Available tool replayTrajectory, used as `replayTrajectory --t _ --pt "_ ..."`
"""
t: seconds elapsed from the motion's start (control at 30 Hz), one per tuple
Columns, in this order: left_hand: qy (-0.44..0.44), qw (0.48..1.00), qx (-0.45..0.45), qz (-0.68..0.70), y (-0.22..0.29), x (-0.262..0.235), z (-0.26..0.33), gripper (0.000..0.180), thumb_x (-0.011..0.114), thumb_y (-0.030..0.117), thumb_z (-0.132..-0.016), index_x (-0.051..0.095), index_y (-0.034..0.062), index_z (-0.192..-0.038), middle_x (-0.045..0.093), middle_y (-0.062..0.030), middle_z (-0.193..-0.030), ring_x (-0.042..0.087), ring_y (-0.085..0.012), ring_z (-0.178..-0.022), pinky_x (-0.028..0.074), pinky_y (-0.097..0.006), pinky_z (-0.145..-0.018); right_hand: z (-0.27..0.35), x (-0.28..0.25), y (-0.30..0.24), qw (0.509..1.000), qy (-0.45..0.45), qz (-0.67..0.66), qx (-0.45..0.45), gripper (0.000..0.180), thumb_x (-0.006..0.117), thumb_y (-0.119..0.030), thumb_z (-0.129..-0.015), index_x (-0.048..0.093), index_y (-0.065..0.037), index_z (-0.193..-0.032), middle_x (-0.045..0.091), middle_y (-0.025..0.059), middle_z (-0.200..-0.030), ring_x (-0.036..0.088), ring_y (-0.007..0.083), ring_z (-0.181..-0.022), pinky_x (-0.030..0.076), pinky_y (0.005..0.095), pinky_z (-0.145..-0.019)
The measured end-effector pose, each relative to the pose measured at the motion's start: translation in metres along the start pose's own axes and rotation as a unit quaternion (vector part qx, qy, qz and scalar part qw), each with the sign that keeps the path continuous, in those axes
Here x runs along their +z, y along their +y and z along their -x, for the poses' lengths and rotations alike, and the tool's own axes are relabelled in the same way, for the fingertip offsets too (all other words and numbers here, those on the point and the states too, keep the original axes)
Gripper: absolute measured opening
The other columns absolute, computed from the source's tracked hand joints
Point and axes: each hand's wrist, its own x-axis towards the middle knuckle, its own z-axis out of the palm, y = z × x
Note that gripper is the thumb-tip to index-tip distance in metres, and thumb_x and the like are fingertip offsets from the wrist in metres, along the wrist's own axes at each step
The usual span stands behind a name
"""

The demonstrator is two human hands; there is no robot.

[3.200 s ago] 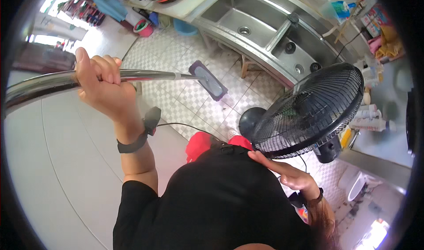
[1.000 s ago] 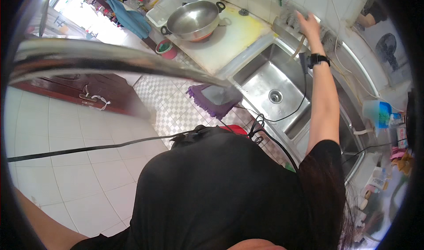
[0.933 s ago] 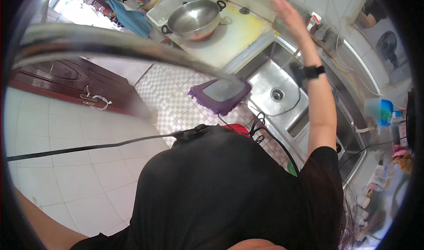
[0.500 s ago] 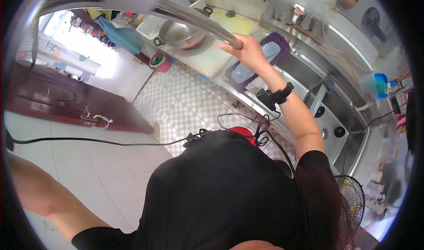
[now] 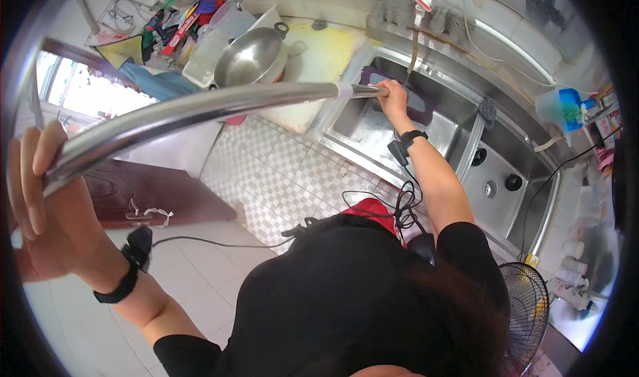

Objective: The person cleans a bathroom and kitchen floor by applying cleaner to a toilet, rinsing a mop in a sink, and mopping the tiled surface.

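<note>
A long shiny metal mop pole point(image 5: 200, 110) sweeps across the view, bent by the lens. My right hand point(image 5: 394, 102) is closed round its far, thinner part, above the left sink basin. Under that hand the purple-fringed flat mop head point(image 5: 421, 105) lies in the basin; my hand hides where pole and head meet. At the far left my left hand point(image 5: 50, 210) has its fingers curled over the pole's near end. Each wrist wears a black strap, and a black cable point(image 5: 219, 245) runs between them across my front.
A steel double sink point(image 5: 459, 154) stands on the right, a tap point(image 5: 422, 7) above it. Left of it, a steel pot point(image 5: 249, 57) rests on the counter point(image 5: 293, 114). A brown door point(image 5: 160, 194) stands at left; a mesh fan point(image 5: 526, 310) is at lower right.
The mop head has gone from the counter edge down into the left basin. The pole has swung lower across the view. My left hand has come into sight on the pole.
</note>
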Motion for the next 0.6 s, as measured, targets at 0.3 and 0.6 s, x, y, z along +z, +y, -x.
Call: replayTrajectory --t 0.3,0.6 --pt "0.255 0.954 0.114 0.107 -0.010 -0.027 0.015 0.028 0.065 0.000 -0.073 0.043 0.0151 -0.066 0.040 0.0030 -0.053 0.041 -0.0074 -0.050 0.034 -0.025 -0.075 0.019 0.012 0.005 0.996 0.021 0.083 0.030 0.025 0.073 -0.032 -0.080 0.063 -0.010 -0.076 0.062 0.0081 -0.079 0.060 0.0314 -0.086 0.044 0.0456 -0.073" --pt "0.330 0.936 0.040 0.116 -0.084 -0.078 0.047 0.033 0.065 0.016 -0.088 0.041 0.0144 -0.065 0.038 0.0030 -0.060 0.041 -0.0108 -0.057 0.037 -0.032 -0.084 0.028 0.030 0.023 0.995 -0.075 0.046 -0.046 0.024 0.071 -0.016 -0.071 0.067 -0.014 -0.095 0.066 0.0071 -0.095 0.062 0.0290 -0.092 0.049 0.0420 -0.079"
